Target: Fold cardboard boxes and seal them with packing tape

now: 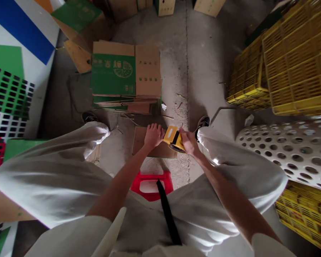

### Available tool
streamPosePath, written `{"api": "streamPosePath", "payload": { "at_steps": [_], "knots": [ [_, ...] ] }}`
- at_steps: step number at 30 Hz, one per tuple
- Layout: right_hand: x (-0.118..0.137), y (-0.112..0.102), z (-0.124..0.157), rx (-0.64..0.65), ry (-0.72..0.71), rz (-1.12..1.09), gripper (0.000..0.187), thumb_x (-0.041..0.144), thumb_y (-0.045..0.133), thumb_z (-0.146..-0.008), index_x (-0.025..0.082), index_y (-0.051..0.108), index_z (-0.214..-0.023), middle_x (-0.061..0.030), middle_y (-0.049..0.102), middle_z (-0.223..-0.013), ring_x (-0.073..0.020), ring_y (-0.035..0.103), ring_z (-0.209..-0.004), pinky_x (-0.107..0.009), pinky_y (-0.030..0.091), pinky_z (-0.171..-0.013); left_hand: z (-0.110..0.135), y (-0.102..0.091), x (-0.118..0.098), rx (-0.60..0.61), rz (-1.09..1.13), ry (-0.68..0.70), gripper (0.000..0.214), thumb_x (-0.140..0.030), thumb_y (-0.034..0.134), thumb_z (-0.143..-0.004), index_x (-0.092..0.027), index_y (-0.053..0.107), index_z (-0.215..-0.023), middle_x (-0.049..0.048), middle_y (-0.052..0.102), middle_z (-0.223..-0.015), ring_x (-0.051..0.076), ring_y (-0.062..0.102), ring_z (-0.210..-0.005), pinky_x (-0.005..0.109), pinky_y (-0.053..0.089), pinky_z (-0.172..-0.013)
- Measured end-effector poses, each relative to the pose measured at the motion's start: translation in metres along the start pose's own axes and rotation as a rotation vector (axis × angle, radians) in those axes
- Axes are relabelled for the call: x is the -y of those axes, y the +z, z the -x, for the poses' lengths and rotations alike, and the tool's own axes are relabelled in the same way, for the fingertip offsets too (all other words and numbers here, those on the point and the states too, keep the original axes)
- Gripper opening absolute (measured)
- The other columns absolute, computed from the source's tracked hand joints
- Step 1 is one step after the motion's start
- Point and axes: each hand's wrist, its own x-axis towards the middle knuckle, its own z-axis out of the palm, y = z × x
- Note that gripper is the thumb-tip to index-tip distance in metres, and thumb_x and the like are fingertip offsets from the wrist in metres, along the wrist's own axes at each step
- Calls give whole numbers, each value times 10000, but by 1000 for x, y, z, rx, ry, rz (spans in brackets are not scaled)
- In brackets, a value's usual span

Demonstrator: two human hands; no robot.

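Observation:
Between my knees, my right hand [187,140] is wrapped round a yellow tape dispenser [172,134] with a black band across it. My left hand [154,135] is at the dispenser's left end with its fingers curled; what they hold, if anything, is hidden. Beneath both hands lies a flat brown cardboard piece [142,141] on the floor. Just beyond, a stack of flattened green and brown cartons [113,75] lies on the ground.
I sit on a red plastic stool [152,195], with a black strap [167,210] hanging in front. Yellow plastic crates [296,60] and a white perforated cylinder [289,146] stand to my right. At left are colored panels [21,32]. More cartons [80,18] stand at the back.

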Motion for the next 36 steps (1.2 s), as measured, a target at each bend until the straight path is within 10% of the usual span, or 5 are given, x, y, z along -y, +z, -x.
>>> {"api": "streamPosePath", "payload": {
  "at_steps": [7,18,27,36],
  "knots": [
    [2,15,6,-10,-123,349,492,404,348,-1163,187,787,-1114,-104,806,-1065,-270,736,-1087,-296,504,-983,-5,10,3,-3,1,-32,373,-252,326,-1125,-151,680,-1187,201,682,-1220,371,586,-1178,512,389,-1036],
    [-34,32,-7,-118,-505,130,623,671,262,-1090,269,387,-632,-31,441,-523,-210,469,-539,-372,303,-605,-3,13,4,-92,-7,-15,342,-267,372,-1126,-150,693,-1129,185,712,-1155,354,616,-1142,497,401,-1007],
    [-36,31,-10,-121,-451,173,499,460,316,-1066,265,364,-610,-42,456,-526,-200,480,-573,-368,294,-624,-2,9,4,-72,16,7,383,-257,341,-1129,-128,701,-1137,206,706,-1156,371,618,-1130,496,399,-994],
    [-38,31,-9,-148,-458,149,470,411,358,-1041,260,361,-597,-41,462,-535,-191,486,-569,-372,281,-637,14,-4,63,-92,-38,-106,546,-338,242,-1148,-107,736,-1126,243,727,-1147,392,630,-1141,515,393,-987]
  ]
}}
